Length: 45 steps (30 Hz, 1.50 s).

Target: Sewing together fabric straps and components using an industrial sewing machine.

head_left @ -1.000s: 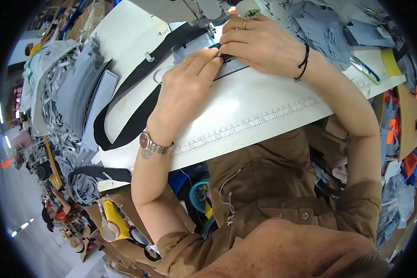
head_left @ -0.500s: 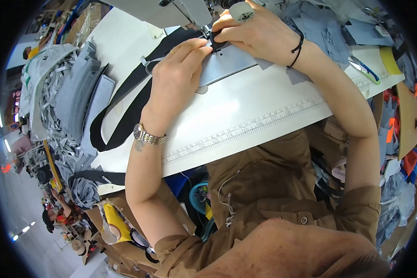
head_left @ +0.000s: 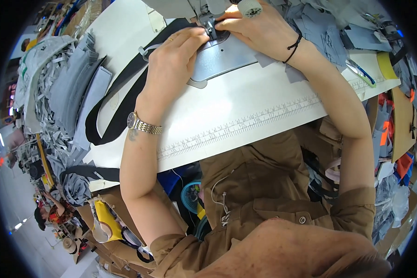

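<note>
My left hand (head_left: 173, 56) lies just left of the presser foot (head_left: 210, 30) of a sewing machine (head_left: 178, 8), its fingers closed and pressed onto a long black fabric strap (head_left: 118, 85). The strap runs from under those fingers, through a wire guide (head_left: 145, 52), and loops down over the table. To the right of the foot, my right hand (head_left: 264, 32) has its fingers bent together close to the needle area. Part of those fingers is hidden behind the machine head, and what they pinch cannot be made out. A metal plate (head_left: 224, 60) lies beneath the foot.
A printed ruler scale (head_left: 241, 125) runs along the front of the white table (head_left: 208, 99). Stacked grey fabric pieces (head_left: 69, 81) lie at left, more grey cloth (head_left: 317, 34) at right. Thread snips (head_left: 360, 73) rest near the right edge. A yellow-and-white item (head_left: 105, 221) hangs below left.
The black piece seen at my right fingertips no longer shows there. My right fingers are slightly farther from my left ones, leaving the foot more exposed. The whole view has shifted slightly.
</note>
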Available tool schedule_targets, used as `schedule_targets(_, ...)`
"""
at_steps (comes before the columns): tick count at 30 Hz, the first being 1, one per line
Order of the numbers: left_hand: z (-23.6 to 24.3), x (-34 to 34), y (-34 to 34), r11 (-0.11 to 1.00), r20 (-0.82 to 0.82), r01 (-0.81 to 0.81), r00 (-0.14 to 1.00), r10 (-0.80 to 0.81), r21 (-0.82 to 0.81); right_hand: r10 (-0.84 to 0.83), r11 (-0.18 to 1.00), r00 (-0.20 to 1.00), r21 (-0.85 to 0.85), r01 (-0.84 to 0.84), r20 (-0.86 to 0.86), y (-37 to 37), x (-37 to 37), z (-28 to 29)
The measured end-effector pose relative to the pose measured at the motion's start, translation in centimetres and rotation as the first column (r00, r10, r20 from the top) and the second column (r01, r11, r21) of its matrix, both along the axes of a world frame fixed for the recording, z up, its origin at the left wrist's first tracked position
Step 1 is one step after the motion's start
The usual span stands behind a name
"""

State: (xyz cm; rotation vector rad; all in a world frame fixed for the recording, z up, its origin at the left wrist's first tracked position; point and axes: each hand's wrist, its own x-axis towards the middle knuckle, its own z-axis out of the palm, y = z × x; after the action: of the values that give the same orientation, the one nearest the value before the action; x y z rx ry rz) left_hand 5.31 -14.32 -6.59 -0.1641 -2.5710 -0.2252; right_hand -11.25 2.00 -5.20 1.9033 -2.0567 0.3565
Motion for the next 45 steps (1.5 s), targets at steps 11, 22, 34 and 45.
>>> schedule_targets(11, -0.3, 0.0, -0.1, 0.993, 0.028, -0.094, 0.995, 0.096, -0.078, 0.018, 1.0, 0.991, -0.02, -0.02, -0.135, -0.2, -0.6, -1.4)
schedule_targets(22, 1.3, 2.5, 4.0, 0.816, 0.178, -0.323, 0.875, 0.451, -0.48, 0.114, 0.987, 0.986, -0.127, -0.098, 0.124, 0.9, 1.1, 0.5)
schedule_targets(34, 3.3, 8.9, -2.8, 0.873, 0.223, -0.476, 0.844, 0.487, -0.105, 0.465, 0.866, 0.884, -0.185, -0.464, -0.044, -1.4, 12.7, 0.4)
schedule_targets(45, 8.3, 13.8, -10.3, 0.342, 0.208, -0.38, 0.872, 0.444, 0.859, 0.465, 0.88, 0.855, -0.227, -0.417, 0.231, 7.7, 10.7, 1.5)
